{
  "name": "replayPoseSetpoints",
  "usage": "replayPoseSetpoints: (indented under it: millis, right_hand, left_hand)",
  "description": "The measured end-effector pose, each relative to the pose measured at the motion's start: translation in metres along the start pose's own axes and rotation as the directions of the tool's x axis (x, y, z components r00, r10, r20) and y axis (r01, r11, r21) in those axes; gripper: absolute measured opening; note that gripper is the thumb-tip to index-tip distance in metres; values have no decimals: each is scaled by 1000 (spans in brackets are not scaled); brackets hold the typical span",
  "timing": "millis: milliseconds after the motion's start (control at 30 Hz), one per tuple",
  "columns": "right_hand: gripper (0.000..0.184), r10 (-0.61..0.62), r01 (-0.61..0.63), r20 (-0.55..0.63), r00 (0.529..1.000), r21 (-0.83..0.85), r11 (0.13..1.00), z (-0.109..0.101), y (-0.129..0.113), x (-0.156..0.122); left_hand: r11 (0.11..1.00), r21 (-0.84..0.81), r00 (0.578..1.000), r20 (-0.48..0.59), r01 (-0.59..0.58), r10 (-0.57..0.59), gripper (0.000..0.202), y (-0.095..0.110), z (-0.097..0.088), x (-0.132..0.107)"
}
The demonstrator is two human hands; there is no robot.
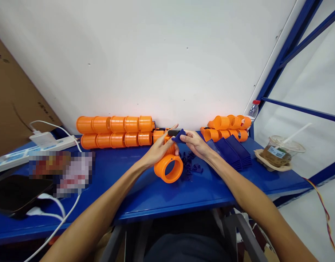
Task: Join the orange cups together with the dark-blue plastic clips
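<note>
On the blue table, orange cylinders at back left look already joined in rows, the left hand curls partly closed around an orange ring piece, a dark blue piece sits pinched in the right hand, and small blue parts and flat panels seem yet unfitted.

I see a tilted orange ring below the frame's centre; above it, a blue piece beside a black cylinder.
</note>
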State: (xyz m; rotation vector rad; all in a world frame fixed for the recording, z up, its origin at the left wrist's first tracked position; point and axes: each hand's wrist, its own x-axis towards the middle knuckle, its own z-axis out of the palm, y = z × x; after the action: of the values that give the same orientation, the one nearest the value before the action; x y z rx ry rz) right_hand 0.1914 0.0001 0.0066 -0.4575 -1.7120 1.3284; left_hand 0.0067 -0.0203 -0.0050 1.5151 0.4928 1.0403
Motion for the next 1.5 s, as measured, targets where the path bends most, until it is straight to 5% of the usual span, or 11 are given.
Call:
replayPoseSetpoints:
  millis: [233, 500, 667, 733, 800, 900, 967, 1100, 1233, 1367, 1500]
  right_hand:
    - [48, 46, -44, -15, 999, 75, 996, 3, -5, -2]
    - [43, 43, 8, -268, 963, 186, 983, -13, -12, 4]
    - [41, -106, -19, -497, 862, -240, 971, -14, -16, 2]
    - [37, -339, 55, -454, 824, -532, 845, -10, -22, -3]
    - [47, -465, 169, -195, 863, -758, 630, -2, -26, -9]
    - [69, -352, 318, 212, 912, -906, 279, 11, -24, -14]
    - [80, -237, 336, 306, 922, -937, 99, 19, -17, -13]
    - [77, -165, 241, 259, 952, -963, -124, 21, -7, -10]
    - [67, -243, 107, 144, 959, -982, -157, 3, -15, -8]
    - [62, -291, -135, -90, 952, -981, -140, -21, -23, -6]
    - [54, -59, -194, -185, 981, -956, -220, -37, -22, 2]
  left_hand:
    - [1000, -18, 1000, -2, 23, -23, 73, 6, 5, -1]
    - [981, -167, 991, -74, 93, -107, 48, 17, 8, 1]
    - [999, 3, 909, -416, 46, -41, 45, 3, 4, 11]
    - [994, 89, 838, -546, 60, -2, 44, -1, 0, 14]
    - [990, 130, 798, -602, 58, 32, 41, -3, -5, 16]
    - [983, 183, 766, -635, 23, 100, 35, -2, -11, 16]
    - [983, 184, 759, -642, 15, 109, 34, -3, -11, 16]
    - [995, 61, 812, -583, 77, -27, 41, -5, -6, 16]
    - [999, 37, 834, -550, -19, 36, 46, 3, -5, 15]
    - [980, 90, 708, -679, -179, 191, 40, 18, -17, 13]
    - [955, 116, 603, -753, -272, 263, 32, 27, -29, 12]
